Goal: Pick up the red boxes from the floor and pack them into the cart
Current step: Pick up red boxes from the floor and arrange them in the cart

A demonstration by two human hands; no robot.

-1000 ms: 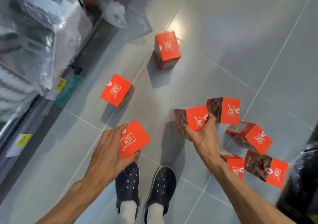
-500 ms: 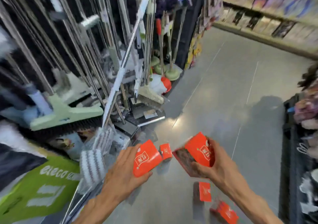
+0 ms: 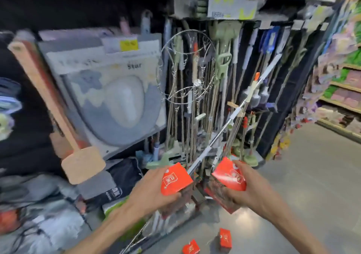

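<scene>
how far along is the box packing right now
Packed: nothing visible, since no cart is in view. In hand: the left hand grips one red box; the right hand grips another. Left: at least two boxes on the floor.

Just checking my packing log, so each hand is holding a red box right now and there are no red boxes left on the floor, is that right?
Not quite. Each hand does hold a red box: the left hand grips one and the right hand grips another. But the head view shows two more red boxes on the floor, one beside another.
</scene>
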